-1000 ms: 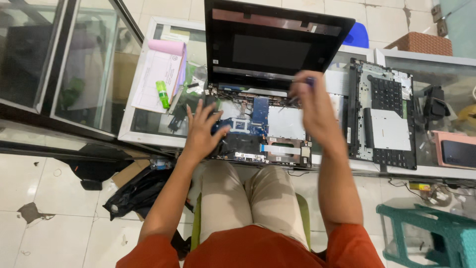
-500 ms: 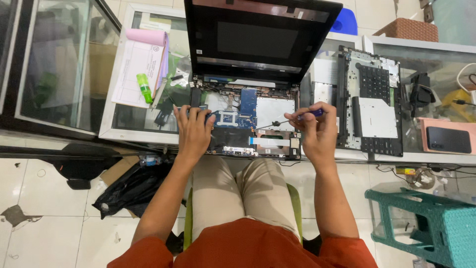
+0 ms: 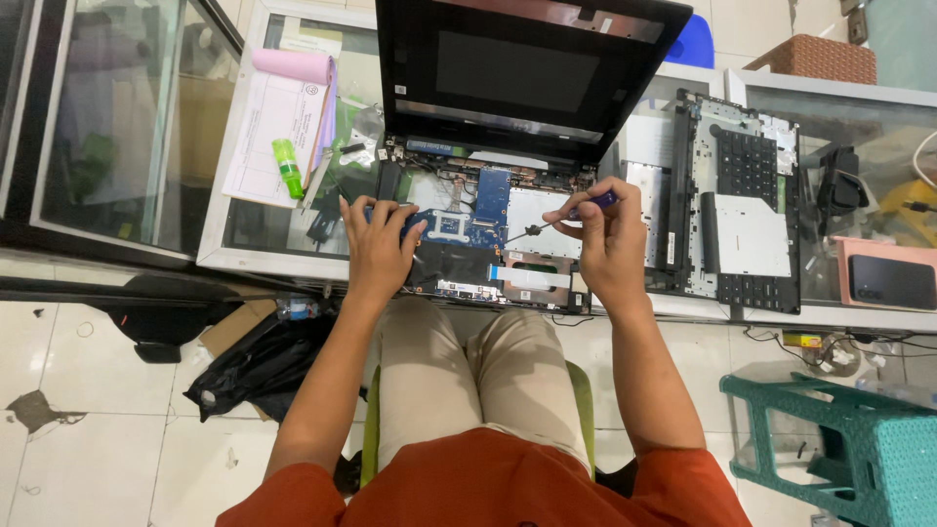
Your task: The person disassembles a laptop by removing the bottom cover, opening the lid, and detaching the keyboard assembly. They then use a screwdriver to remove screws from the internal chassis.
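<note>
An opened black laptop (image 3: 517, 68) stands on a glass counter (image 3: 244, 259), its base uncovered to show a blue circuit board (image 3: 488, 200) and metal parts. My left hand (image 3: 379, 242) rests flat on the left side of the base, fingers spread over the board. My right hand (image 3: 607, 239) is shut on a small screwdriver (image 3: 566, 217) with a blue handle, its tip pointing left and down toward the middle of the base. The removed keyboard cover (image 3: 742, 205) lies to the right of the laptop, underside up.
Papers with a pink sheet (image 3: 288, 107) and a green marker (image 3: 288, 168) lie at the left. A phone on a pink case (image 3: 890, 281) lies at the far right. A teal plastic stool (image 3: 849, 439) stands on the floor, a black bag (image 3: 259, 366) at lower left.
My right hand came down from near the screen to the base with the screwdriver. My left hand shifted slightly left on the board. The view drew closer.
</note>
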